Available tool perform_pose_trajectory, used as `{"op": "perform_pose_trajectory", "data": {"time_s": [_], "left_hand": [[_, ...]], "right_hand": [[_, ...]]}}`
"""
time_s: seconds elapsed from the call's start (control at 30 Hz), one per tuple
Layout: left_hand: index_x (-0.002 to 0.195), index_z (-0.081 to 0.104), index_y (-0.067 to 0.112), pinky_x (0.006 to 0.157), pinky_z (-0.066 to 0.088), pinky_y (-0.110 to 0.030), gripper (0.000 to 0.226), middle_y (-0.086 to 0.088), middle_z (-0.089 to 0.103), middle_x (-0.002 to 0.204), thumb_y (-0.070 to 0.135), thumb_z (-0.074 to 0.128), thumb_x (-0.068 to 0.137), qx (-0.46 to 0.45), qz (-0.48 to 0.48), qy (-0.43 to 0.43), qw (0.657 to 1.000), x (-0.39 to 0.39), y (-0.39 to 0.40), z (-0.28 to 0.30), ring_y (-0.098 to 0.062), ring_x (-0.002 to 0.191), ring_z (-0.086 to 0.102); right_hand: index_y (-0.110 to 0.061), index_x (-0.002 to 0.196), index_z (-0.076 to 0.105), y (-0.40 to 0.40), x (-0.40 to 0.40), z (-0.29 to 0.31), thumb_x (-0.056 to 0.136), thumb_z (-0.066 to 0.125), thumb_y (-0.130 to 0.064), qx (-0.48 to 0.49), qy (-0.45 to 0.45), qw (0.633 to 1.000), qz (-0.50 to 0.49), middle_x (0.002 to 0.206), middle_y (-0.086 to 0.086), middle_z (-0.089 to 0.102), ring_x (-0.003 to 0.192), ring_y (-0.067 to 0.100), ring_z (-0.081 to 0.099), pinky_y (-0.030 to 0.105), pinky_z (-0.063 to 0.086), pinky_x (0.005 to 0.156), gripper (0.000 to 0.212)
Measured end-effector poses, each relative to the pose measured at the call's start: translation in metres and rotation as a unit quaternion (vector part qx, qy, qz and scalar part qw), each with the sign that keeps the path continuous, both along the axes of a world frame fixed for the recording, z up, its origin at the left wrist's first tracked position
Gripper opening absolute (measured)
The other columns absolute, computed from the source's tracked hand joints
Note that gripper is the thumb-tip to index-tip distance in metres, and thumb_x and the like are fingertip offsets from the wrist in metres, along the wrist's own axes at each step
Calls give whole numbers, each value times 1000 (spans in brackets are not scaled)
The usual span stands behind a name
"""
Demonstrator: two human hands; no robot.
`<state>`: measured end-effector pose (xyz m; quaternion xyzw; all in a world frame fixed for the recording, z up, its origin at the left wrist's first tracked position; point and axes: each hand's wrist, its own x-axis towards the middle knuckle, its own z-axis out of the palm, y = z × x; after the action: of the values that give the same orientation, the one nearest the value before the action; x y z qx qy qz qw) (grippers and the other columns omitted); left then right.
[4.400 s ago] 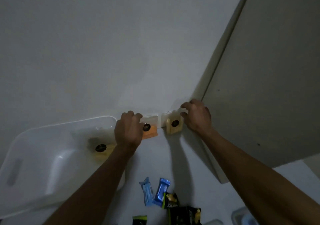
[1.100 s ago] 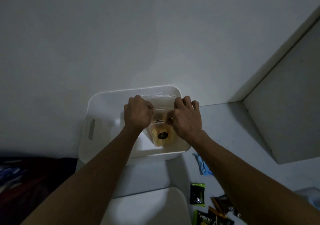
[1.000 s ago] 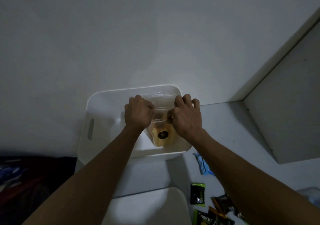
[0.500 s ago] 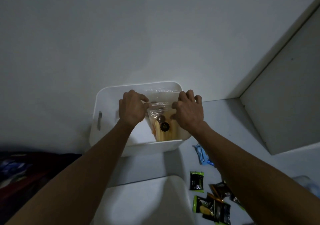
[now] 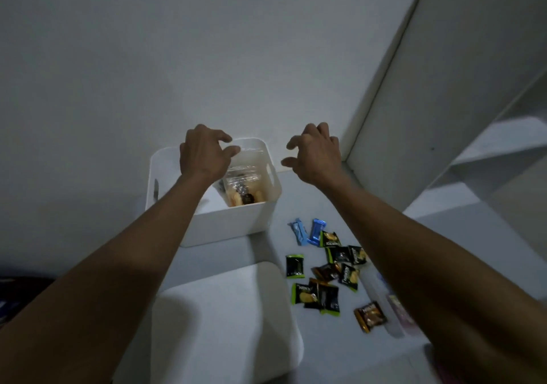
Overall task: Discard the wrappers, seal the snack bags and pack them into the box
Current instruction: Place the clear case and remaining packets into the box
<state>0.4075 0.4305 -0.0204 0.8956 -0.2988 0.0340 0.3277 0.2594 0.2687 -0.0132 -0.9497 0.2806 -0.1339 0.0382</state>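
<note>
A white plastic box [image 5: 228, 224] stands on the white surface by the wall. Inside it lean clear snack bags [image 5: 244, 188] holding yellow-orange snacks with dark round labels. My left hand [image 5: 204, 153] hovers over the box's left half, fingers loosely spread and holding nothing. My right hand [image 5: 315, 153] hangs in the air to the right of the box, fingers loosely curled, empty. Several small wrappers lie on the surface right of the box: two blue ones [image 5: 307, 231] and a cluster of black, green and orange ones [image 5: 328, 277].
A white lid [image 5: 225, 324] lies in front of the box, near me. A white shelf unit [image 5: 461, 117] rises at the right. A pale flat object [image 5: 393, 315] lies partly under my right forearm. Dark fabric shows at the far left edge.
Both hands let go of the clear snack bags, which now rest in the box. The hands lifted and spread apart, the right one moving off to the box's right.
</note>
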Motion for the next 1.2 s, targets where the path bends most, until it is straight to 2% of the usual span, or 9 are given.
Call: {"op": "perform_pose_trajectory", "data": {"time_s": [0.23,0.37,0.5,0.7,0.87,1.0,1.07,1.13,1.2], "left_hand": [[113,71,22,92,44,-41,38,-10,65,105,45,71,83,-43,-46,-16,998,-72,-36,21,-30,110,54],[115,69,22,89,45,-38,40,-10,63,104,45,70,84,-74,-77,-3,994,-127,-70,14,-28,104,57],[119,67,21,88,47,-37,42,-10,62,104,44,71,84,-88,-95,21,991,-197,-116,-7,-27,100,60],[130,60,15,96,47,-42,52,-13,60,115,40,71,86,-99,-96,114,984,-325,-190,-74,-26,107,58],[139,49,18,99,48,-49,61,-12,54,131,45,65,86,-48,-80,191,977,-423,-224,-141,-28,120,53],[125,58,-3,87,55,-47,56,-20,66,116,30,73,83,-5,-106,86,991,-475,-235,-188,-34,104,64],[128,54,3,85,55,-46,58,-14,66,112,41,67,85,40,-109,95,989,-487,-244,-201,-30,102,64],[138,45,13,95,49,-43,69,-8,59,124,59,50,87,86,-71,122,986,-499,-253,-208,-27,116,55],[147,33,16,109,36,-48,75,-9,47,143,61,47,88,120,-40,127,984,-511,-260,-221,-30,134,39]], "right_hand": [[-22,117,69,-37,-95,28,86,71,-38,53,-53,997,-36,119,6,59,119,27,46,40,43,88,35],[-22,111,71,-71,-160,24,86,70,-38,84,-97,991,-45,108,6,63,105,25,54,40,48,84,29],[-22,113,70,-122,-236,7,88,68,-39,119,-116,984,-71,103,1,63,92,16,57,31,46,77,30],[-19,119,68,-201,-344,-54,88,69,-35,198,-120,965,-120,104,6,67,92,17,62,30,50,83,35],[-21,134,55,-233,-409,-129,91,66,-35,298,-93,934,-171,124,11,61,109,23,61,37,52,93,46],[-19,145,44,-231,-439,-179,93,64,-31,368,-87,908,-180,137,14,54,122,28,55,37,46,102,57],[-19,148,38,-228,-449,-199,95,61,-32,395,-81,899,-174,141,14,50,127,29,51,38,42,105,59],[-21,149,34,-225,-454,-215,97,57,-36,422,-83,889,-157,144,11,48,130,28,50,39,42,108,59],[-25,150,32,-225,-457,-228,97,54,-39,452,-100,875,-140,147,7,48,132,25,49,39,43,108,59]]}}
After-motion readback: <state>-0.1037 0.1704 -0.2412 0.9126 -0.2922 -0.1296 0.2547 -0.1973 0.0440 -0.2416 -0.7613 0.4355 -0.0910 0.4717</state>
